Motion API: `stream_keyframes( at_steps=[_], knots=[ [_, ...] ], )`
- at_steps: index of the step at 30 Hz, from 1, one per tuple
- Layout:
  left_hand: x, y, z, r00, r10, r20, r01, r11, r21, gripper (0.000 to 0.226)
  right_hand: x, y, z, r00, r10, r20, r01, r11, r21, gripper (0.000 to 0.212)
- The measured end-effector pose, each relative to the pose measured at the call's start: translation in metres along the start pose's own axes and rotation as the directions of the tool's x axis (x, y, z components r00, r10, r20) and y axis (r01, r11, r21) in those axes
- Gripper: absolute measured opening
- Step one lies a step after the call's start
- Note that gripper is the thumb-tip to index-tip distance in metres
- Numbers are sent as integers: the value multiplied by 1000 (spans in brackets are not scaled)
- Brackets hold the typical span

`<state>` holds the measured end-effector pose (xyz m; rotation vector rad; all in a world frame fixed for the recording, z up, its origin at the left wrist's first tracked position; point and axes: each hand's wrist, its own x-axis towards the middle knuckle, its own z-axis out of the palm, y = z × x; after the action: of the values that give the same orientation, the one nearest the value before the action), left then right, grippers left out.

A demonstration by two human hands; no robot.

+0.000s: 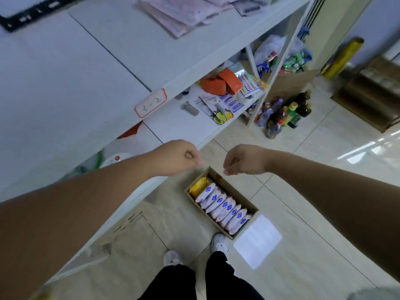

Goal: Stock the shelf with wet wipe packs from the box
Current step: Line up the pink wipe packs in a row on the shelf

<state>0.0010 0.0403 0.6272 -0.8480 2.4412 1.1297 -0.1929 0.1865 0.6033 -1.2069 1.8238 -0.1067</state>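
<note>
Left hand [177,158] and right hand [244,160]: fingers clenched, nothing seen in grasp, both in air above box [234,191]. Box on floor beside shelf [97,72], well below hands. Contents: row of wet wipe packs [223,205] on edge, pressed together; one yellow pack [199,186] at far end. Risks: tight row likely drags neighbour packs out on pull; yellow pack may get shelved by mistake; shoe [220,242] just beside box corner, so kick may shift box.

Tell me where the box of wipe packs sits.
Head view, lower centre: the cardboard box stands on the floor beside the shelf, ahead of the right shoe.
</note>
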Motion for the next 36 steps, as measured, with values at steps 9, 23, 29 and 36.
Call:
stream_keyframes(
  at_steps=[9,23,29,36],
  knots=[
    [113,-80,123,966,-175,192,173,985,25,21,84,143,92,980,167,109,-166,986,-23,32],
    [281,-251,321,899,-342,274,343,938,44,29,289,295,245,978,157,140,-151,987,-54,36],
    [321,-300,374,916,-322,241,330,944,5,37,356,322,296,968,178,177,-174,984,-40,46],
    [338,-342,411,950,-290,112,266,945,189,52,394,322,315,970,155,186,-145,987,-66,65]
  ],
)
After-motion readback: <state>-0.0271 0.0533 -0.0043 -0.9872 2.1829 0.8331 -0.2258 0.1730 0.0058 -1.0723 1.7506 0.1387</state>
